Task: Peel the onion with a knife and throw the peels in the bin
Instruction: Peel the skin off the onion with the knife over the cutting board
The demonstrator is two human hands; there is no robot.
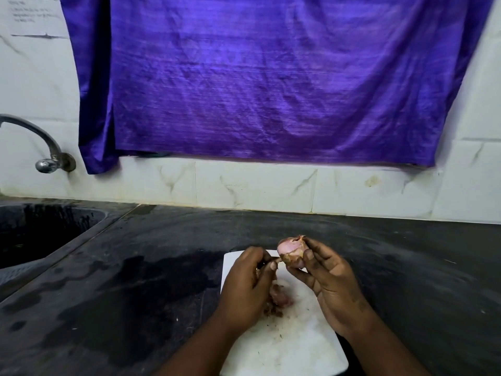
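**Light, slick onion, skin half off**

My right hand [333, 289] holds the onion [291, 249] up over the far end of the board [298, 335], thumb and fingertips curled round its lower right side; my left hand [249, 280] pinches a strip [279, 259] of brown skin that hangs from the onion's lower left.

The onion is small and light, firm under the fingers; I judge the bared pink flesh smooth and likely slippery, so the hold belongs on the two ends or on the dry patch that clings low down, not on the wet flank; the skin is thin, papery and apt to tear short, so it wants a pinch close to where it joins the bulb and a slow pull along the curve. The peels [279, 298] heaped on the board weigh next to nothing and will scatter if scooped carelessly.

I cannot make out the knife; a dark sliver shows by my left thumb, too small to name; my left palm hides part of the heap; the onion's far side is out of sight; no bin is in view; the near edge of the board is cut off by the frame.
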